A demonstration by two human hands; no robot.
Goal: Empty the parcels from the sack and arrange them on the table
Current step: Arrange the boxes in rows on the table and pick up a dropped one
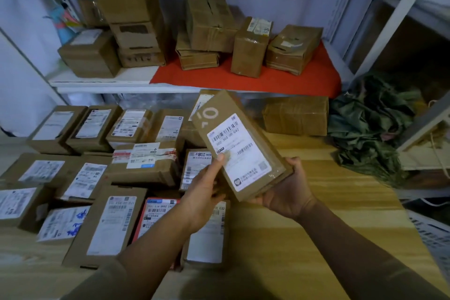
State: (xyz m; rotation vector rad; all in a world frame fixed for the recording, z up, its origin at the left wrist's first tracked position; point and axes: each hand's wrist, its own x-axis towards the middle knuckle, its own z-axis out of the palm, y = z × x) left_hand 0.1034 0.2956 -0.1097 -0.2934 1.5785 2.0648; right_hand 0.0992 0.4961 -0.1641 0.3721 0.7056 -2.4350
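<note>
Labelled parcel (239, 146) between both hands (207, 190), above table (328, 214).

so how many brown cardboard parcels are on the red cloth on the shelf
4. Left on the red cloth a large parcel lies on a flatter parcel; an upright parcel stands mid-cloth; a squat parcel sits right. Others may hide behind.

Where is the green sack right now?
In the head view, the green sack lies crumpled at the table's far right edge, beside a plain brown parcel.
</note>
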